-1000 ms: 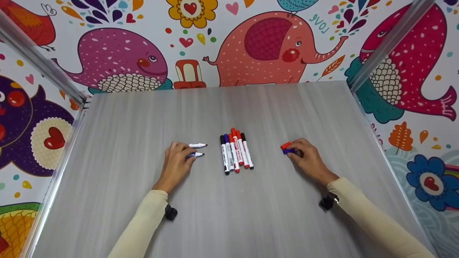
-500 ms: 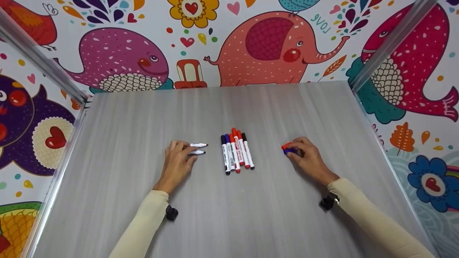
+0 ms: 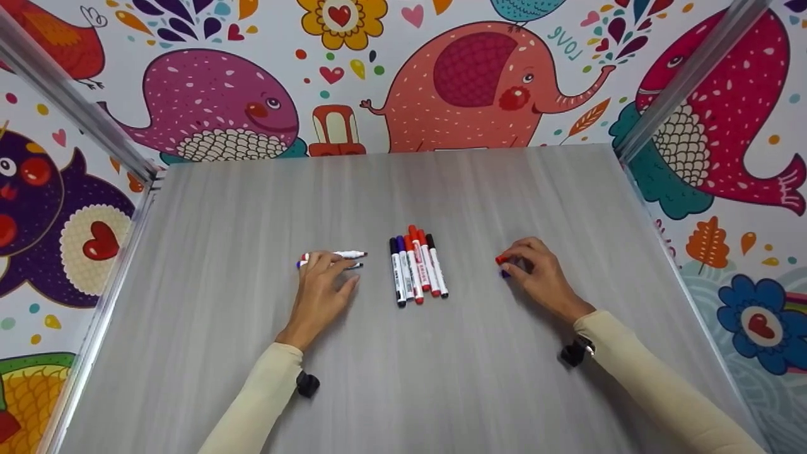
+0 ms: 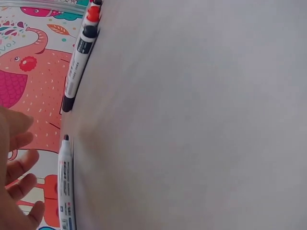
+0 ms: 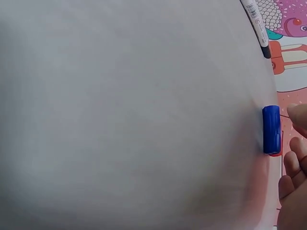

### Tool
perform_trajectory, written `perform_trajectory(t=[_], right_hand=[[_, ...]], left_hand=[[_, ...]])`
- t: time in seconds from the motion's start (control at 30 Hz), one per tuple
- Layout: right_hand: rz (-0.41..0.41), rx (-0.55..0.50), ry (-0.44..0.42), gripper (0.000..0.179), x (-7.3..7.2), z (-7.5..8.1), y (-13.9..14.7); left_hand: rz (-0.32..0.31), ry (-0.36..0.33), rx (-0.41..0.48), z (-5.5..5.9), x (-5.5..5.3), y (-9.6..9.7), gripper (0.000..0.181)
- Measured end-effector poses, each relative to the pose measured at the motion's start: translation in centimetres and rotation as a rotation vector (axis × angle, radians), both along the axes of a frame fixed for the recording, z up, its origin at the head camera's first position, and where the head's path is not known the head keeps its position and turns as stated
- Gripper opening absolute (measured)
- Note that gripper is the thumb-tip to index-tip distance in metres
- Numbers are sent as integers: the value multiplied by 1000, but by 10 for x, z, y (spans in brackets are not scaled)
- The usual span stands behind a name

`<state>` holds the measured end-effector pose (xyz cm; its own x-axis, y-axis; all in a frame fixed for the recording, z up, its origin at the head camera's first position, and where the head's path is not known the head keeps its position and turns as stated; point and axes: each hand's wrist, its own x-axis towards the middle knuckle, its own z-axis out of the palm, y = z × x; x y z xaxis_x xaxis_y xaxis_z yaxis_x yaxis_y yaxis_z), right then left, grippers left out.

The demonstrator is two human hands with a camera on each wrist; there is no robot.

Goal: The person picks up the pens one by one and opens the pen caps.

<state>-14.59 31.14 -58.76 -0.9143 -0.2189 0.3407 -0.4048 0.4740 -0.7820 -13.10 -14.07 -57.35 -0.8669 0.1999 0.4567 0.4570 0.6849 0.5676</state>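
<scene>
My left hand (image 3: 315, 296) hovers over two uncapped markers lying side by side, fingers spread and loosely bent. The farther uncapped marker (image 3: 351, 255) has a reddish tip; the nearer uncapped marker (image 4: 66, 187) has a dark tip and is partly hidden by my fingers in the head view. In the left wrist view, the fingers stand apart from it. On the other side, my right hand (image 3: 539, 277) is beside a blue cap (image 5: 271, 130) and a red cap (image 3: 501, 259) on the table. A gap shows between thumb and blue cap in the right wrist view.
Between the hands lies a row of several capped markers (image 3: 416, 268) in black, blue and red. They rest on a grey wood-grain table (image 3: 403, 378). Walls with cartoon animals (image 3: 466, 88) and metal posts (image 3: 687, 82) border its back and sides.
The left hand has loosened from the nearer marker, which now lies closer alongside the other one; its blue end shows. The right hand has lifted slightly off the caps.
</scene>
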Motion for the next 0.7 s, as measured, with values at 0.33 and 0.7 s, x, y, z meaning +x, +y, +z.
perform_trajectory(t=[0.33, 0.7], right_hand=[[-7, -1, 51, 16, -2, 7, -20], [36, 33, 17, 21, -8, 7, -29]], left_hand=[[-49, -18, 36, -1, 8, 10, 27], [-67, -65, 68, -2, 21, 21, 32]])
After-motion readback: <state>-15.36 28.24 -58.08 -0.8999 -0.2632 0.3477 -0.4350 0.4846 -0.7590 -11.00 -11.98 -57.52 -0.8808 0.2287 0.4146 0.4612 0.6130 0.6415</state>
